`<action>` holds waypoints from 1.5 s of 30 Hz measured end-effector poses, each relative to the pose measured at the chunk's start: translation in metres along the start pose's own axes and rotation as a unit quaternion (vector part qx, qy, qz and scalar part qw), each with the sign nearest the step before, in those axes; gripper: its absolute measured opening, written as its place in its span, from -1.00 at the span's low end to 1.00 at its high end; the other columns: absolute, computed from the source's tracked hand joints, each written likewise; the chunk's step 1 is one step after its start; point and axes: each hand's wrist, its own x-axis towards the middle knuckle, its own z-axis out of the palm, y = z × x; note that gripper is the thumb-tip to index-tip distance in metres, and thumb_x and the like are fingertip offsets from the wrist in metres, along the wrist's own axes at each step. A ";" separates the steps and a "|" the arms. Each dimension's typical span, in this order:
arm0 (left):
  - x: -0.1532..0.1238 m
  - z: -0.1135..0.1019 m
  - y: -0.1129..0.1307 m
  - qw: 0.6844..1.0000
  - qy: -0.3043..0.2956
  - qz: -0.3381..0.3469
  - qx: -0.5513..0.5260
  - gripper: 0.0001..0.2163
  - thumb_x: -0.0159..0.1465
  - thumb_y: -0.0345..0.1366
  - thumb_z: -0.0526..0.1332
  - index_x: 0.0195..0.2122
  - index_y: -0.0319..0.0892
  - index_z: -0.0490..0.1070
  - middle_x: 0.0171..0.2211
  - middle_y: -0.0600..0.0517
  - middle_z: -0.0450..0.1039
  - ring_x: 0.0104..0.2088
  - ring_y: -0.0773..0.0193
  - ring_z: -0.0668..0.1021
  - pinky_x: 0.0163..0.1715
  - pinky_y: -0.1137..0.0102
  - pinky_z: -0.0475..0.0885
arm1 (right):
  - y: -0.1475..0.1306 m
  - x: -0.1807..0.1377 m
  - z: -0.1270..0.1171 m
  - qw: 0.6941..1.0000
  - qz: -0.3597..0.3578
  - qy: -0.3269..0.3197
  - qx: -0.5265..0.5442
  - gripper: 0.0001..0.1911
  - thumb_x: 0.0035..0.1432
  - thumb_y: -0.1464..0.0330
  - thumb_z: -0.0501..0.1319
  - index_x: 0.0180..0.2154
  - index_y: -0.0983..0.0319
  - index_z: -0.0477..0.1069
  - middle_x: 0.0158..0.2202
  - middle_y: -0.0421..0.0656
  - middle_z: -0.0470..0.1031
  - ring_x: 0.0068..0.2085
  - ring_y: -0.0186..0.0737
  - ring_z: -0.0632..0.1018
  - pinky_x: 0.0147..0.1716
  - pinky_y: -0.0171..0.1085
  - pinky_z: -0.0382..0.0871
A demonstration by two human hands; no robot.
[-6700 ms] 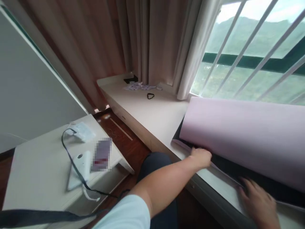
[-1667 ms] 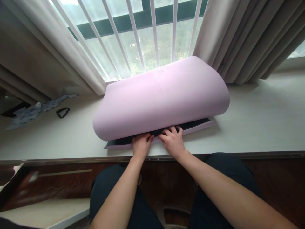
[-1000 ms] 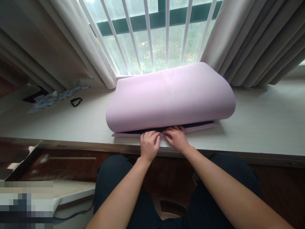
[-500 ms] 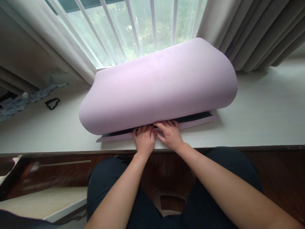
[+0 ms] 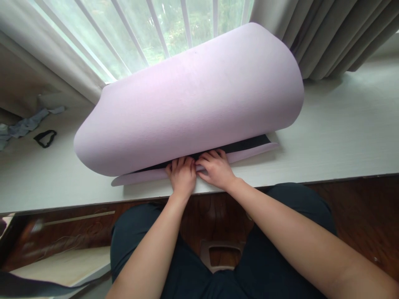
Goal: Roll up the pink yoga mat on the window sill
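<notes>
Counter [image 5: 346, 124]: runs across in front of you and bears the mat near its front edge
Curtains [image 5: 324, 37]: hang on either side of the window [image 5: 174, 20], beyond the mat
Mat [image 5: 193, 99]: lies on the counter right before you, aslant, its right end farther off than its left, pink outside and dark within, bent over in a big loose loop; how its back part lies, you cannot tell from here
Step at the mat: by the look of it, you are handling the near lip alone, below the loop, so this reads as curling or tucking that end rather than lifting the whole mat
Lip [image 5: 252, 154]: turned up a little, with a dark strip showing between it and the loop
Next at the lip: a further turn would probably call for an even pull from you; with both hands together at the middle, the ends could lag
Scraps [image 5: 29, 124]: far left on the counter, paper or cloth, you cannot tell which
Right hand [image 5: 216, 170]: gripping the lip, fingers bent over onto the dark face
Left hand [image 5: 182, 176]: closed over the lip just beside it, thumb only partly in view
Band [image 5: 45, 138]: black, near the scraps, apart from the mat
</notes>
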 end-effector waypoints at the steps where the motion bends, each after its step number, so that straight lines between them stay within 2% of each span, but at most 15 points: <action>1: 0.000 0.000 0.000 1.000 0.001 0.003 0.001 -0.69 0.52 -0.20 0.01 -0.10 -0.06 0.57 0.01 -0.08 0.57 0.05 -0.06 0.45 0.07 0.05 0.18 | 0.001 0.000 0.001 1.000 -0.003 0.000 -0.002 -0.73 0.31 0.21 0.28 0.00 0.12 0.56 0.00 -0.10 0.57 0.08 -0.02 0.37 0.18 0.01 -0.02; 8: -0.008 -0.003 -0.004 1.000 -0.008 0.027 0.009 -0.66 0.53 -0.10 0.00 -0.04 -0.02 0.58 -0.02 -0.09 0.56 0.02 -0.06 0.45 0.05 0.07 0.20 | 0.001 -0.001 0.004 1.000 0.009 -0.002 -0.020 -0.78 0.37 0.21 0.25 -0.07 0.12 0.62 -0.03 -0.11 0.61 0.05 -0.04 0.38 0.13 -0.01 0.02; 13: -0.018 -0.007 -0.011 0.998 -0.010 0.050 -0.034 -0.70 0.47 -0.05 0.15 0.04 0.02 0.61 -0.01 -0.06 0.56 0.02 -0.04 0.46 0.02 0.13 0.27 | -0.006 -0.005 0.006 0.999 0.037 0.002 -0.030 -0.75 0.41 0.22 0.20 -0.06 0.11 0.64 -0.03 -0.09 0.62 0.02 -0.03 0.40 0.05 -0.04 0.05; 16: -0.023 -0.010 -0.016 0.995 -0.025 0.064 -0.068 -0.74 0.44 -0.13 0.22 0.06 0.05 0.63 -0.02 -0.04 0.57 0.04 -0.01 0.47 0.03 0.17 0.29 | -0.009 -0.009 0.007 0.998 0.051 0.002 -0.031 -0.75 0.40 0.25 0.21 -0.05 0.09 0.65 -0.03 -0.09 0.62 0.05 -0.03 0.42 0.03 -0.07 0.05; 21: -0.033 -0.016 -0.016 0.995 -0.040 0.059 -0.075 -0.74 0.43 -0.25 0.22 0.05 0.02 0.65 -0.08 -0.04 0.57 0.03 0.02 0.48 0.00 0.19 0.32 | -0.014 -0.017 0.007 0.998 0.054 -0.003 -0.039 -0.74 0.40 0.23 0.22 -0.03 0.09 0.66 -0.06 -0.10 0.63 0.03 -0.05 0.45 0.00 -0.12 0.07; 28: -0.048 -0.024 -0.015 0.993 -0.020 0.068 -0.096 -0.76 0.44 -0.26 0.21 0.04 -0.02 0.65 -0.11 -0.06 0.57 -0.01 0.04 0.51 0.07 0.20 0.35 | -0.019 -0.030 0.001 0.998 0.039 0.005 -0.041 -0.75 0.41 0.23 0.22 -0.03 0.10 0.65 -0.07 -0.13 0.63 -0.02 -0.11 0.47 -0.02 -0.13 0.11; 35: -0.046 -0.016 -0.024 0.984 0.002 0.060 -0.165 -0.83 0.37 -0.32 0.32 -0.05 -0.17 0.61 -0.09 -0.06 0.60 -0.01 0.04 0.54 0.11 0.23 0.40 | -0.017 -0.034 0.004 0.998 0.026 0.009 -0.047 -0.75 0.41 0.19 0.23 -0.04 0.08 0.65 -0.01 -0.16 0.62 0.03 -0.10 0.46 -0.06 -0.12 0.10; 39: -0.047 -0.012 -0.023 0.990 0.026 0.062 -0.127 -0.87 0.39 -0.29 0.30 -0.12 -0.16 0.62 -0.07 -0.11 0.54 0.03 -0.01 0.48 0.10 0.18 0.40 | -0.017 -0.031 0.006 0.997 0.014 0.032 -0.062 -0.73 0.41 0.14 0.22 -0.09 0.09 0.64 0.03 -0.14 0.58 0.04 -0.08 0.42 -0.07 -0.10 0.07; 45: -0.043 -0.002 -0.018 0.999 0.024 0.039 0.020 -0.76 0.47 -0.16 0.16 -0.05 -0.11 0.59 -0.07 -0.14 0.52 -0.03 -0.09 0.47 -0.04 0.09 0.34 | -0.018 -0.021 0.005 0.994 0.006 0.025 -0.105 -0.66 0.48 0.15 0.10 -0.09 0.16 0.60 -0.04 -0.06 0.57 -0.01 -0.03 0.38 -0.05 -0.05 0.04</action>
